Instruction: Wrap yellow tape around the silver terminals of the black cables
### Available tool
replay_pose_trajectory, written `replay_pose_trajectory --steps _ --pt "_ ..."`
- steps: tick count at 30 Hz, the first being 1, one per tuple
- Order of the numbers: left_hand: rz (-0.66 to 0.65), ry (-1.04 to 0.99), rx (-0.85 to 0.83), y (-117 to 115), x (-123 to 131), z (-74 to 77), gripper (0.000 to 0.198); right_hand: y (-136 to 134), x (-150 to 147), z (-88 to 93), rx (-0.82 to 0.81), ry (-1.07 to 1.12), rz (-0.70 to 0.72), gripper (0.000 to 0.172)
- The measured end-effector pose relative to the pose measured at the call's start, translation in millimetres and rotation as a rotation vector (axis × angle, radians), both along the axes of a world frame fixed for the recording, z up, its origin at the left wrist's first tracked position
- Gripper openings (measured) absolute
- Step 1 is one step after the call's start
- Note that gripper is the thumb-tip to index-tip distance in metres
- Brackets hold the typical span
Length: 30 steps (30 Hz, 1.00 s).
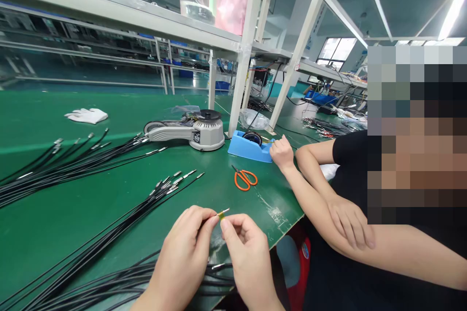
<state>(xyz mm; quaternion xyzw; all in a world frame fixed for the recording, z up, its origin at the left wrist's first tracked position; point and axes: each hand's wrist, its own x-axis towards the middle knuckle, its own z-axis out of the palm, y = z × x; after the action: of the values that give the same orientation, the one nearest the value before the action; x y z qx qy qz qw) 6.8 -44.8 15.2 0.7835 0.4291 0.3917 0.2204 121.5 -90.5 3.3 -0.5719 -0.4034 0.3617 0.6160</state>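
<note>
My left hand (188, 248) is closed in a pinch on a cable end, whose thin metal tip (226, 210) sticks out past the fingers. A small piece of yellow tape (221, 215) sits around or against the cable just behind that tip. Fingertips of my right hand (246, 248) pinch at the yellow tape from the other side. Most of the held cable is hidden by my hands. Below them runs a bundle of black cables (127, 274), one with a metal end (218, 267) showing between my wrists.
Orange-handled scissors (245, 180) lie ahead, near a blue tape dispenser (250, 149). A co-worker's hand (282, 153) holds yellow tape there. A grey round machine (206, 133), more black cables (146, 209) and a white glove (87, 115) rest on the green table. A shelf post (242, 73) stands behind.
</note>
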Motion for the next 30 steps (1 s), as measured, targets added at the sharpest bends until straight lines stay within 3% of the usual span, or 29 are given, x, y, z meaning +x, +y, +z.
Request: replay_pose_trajectory --steps 17,24,30 --pt "-0.002 -0.188 -0.631 0 1 17.8 0.035 3 1 0.8 0.025 -0.064 0.019 0.021" --pt "-0.190 -0.449 -0.801 5 -2 16.3 0.034 3 5 -0.6 0.096 -0.153 0.058 0.018" --pt "-0.425 -0.572 -1.085 10 -12 18.2 0.032 5 16 -0.8 0.339 -0.394 0.055 0.014"
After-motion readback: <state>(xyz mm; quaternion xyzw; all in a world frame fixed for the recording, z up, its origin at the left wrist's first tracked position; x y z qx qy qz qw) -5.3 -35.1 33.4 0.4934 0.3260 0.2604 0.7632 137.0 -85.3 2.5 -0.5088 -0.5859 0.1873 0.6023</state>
